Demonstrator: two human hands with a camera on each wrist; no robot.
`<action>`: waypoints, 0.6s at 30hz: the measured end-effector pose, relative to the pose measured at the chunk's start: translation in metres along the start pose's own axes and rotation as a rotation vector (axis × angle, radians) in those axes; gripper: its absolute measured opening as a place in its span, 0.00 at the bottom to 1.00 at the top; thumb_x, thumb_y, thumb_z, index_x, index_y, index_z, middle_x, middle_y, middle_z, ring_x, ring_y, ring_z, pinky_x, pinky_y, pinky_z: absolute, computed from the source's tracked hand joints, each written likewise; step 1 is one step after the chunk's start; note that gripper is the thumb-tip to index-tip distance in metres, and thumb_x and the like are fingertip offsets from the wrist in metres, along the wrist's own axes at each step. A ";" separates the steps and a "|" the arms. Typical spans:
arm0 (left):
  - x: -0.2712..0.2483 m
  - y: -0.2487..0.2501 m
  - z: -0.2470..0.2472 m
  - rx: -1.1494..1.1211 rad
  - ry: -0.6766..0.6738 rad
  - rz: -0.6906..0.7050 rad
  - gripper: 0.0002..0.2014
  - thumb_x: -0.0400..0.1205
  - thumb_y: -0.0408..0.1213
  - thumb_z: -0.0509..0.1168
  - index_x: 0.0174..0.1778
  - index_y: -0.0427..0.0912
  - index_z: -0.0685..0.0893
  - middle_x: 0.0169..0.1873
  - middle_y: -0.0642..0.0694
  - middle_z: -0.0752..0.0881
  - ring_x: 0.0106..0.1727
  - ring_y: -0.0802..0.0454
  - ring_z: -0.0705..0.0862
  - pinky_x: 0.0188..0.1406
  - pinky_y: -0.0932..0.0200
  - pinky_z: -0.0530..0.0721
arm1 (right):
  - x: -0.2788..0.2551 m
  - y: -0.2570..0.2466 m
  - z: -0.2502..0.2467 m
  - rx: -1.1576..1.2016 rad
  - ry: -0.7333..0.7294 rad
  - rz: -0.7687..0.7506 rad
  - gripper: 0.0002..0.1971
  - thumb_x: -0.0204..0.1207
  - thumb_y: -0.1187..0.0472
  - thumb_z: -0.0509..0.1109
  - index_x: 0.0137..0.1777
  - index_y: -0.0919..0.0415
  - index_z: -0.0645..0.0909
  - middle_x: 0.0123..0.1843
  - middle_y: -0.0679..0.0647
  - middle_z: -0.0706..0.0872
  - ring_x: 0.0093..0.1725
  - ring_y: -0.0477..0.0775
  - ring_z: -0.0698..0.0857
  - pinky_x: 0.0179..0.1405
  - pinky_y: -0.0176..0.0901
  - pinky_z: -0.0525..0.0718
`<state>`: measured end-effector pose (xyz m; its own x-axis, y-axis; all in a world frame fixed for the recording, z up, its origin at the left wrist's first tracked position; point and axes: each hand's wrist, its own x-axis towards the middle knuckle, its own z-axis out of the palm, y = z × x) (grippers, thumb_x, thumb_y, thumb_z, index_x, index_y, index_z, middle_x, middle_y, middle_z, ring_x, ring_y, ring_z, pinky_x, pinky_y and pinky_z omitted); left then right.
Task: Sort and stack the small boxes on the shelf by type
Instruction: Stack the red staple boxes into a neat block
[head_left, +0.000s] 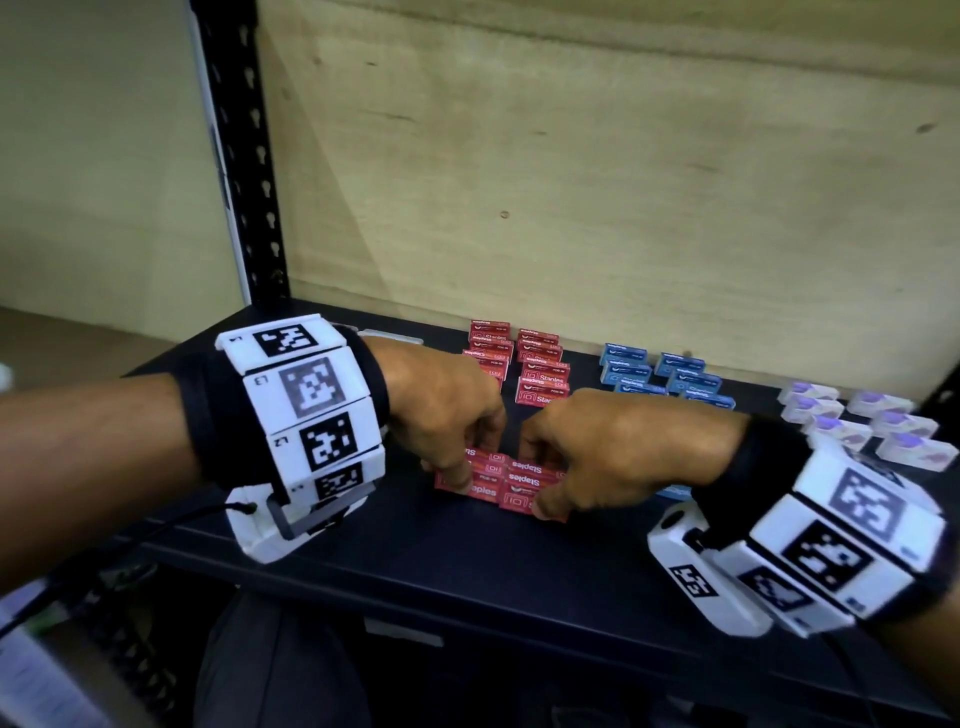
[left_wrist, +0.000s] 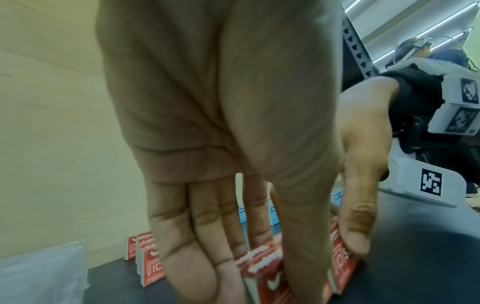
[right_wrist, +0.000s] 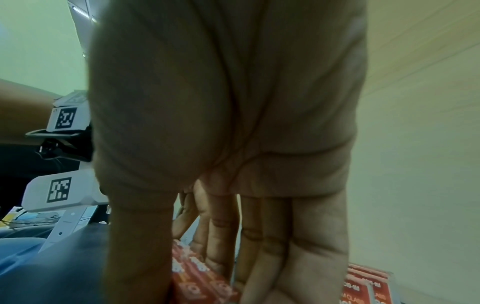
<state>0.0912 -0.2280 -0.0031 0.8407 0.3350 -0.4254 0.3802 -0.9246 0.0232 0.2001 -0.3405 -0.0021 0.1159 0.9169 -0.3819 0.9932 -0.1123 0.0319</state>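
Observation:
A cluster of red staple boxes (head_left: 511, 480) lies flat near the front of the black shelf (head_left: 467, 561). My left hand (head_left: 462, 467) pinches its left end, thumb at the front and fingers behind. My right hand (head_left: 540, 483) pinches the right end the same way. The left wrist view shows my left fingers (left_wrist: 207, 236) reaching down onto the red boxes (left_wrist: 262, 265), with the right thumb (left_wrist: 358, 222) at their far end. In the right wrist view my right fingers (right_wrist: 259, 246) and thumb straddle the red boxes (right_wrist: 197, 281).
More red boxes (head_left: 524, 364) stand in rows at the back of the shelf. Blue boxes (head_left: 670, 374) sit to their right, white-and-purple ones (head_left: 872, 421) farther right. A black slotted upright (head_left: 254, 156) rises at the left, with a wooden back panel (head_left: 597, 182) behind.

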 end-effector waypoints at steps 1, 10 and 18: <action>0.000 -0.001 0.000 -0.002 0.005 0.003 0.18 0.77 0.49 0.74 0.62 0.53 0.82 0.49 0.52 0.90 0.49 0.56 0.87 0.54 0.55 0.87 | 0.000 0.000 0.000 -0.003 0.005 0.000 0.18 0.76 0.46 0.75 0.64 0.48 0.82 0.52 0.44 0.85 0.48 0.47 0.83 0.42 0.38 0.81; 0.003 -0.004 0.002 -0.031 -0.026 -0.007 0.19 0.76 0.49 0.75 0.63 0.54 0.81 0.50 0.54 0.89 0.50 0.57 0.87 0.55 0.57 0.86 | 0.004 0.002 0.003 0.016 -0.015 0.004 0.18 0.77 0.45 0.74 0.64 0.48 0.81 0.51 0.44 0.85 0.47 0.47 0.83 0.39 0.37 0.79; 0.002 -0.015 -0.025 -0.072 -0.035 -0.032 0.22 0.74 0.55 0.75 0.62 0.57 0.82 0.50 0.56 0.89 0.50 0.57 0.87 0.53 0.60 0.83 | 0.000 0.021 -0.024 0.089 -0.080 0.050 0.26 0.72 0.34 0.73 0.66 0.44 0.79 0.57 0.43 0.87 0.55 0.47 0.85 0.61 0.46 0.83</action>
<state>0.0966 -0.2089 0.0188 0.8142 0.3567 -0.4580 0.4347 -0.8976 0.0738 0.2207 -0.3341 0.0205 0.1599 0.8763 -0.4544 0.9807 -0.1934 -0.0280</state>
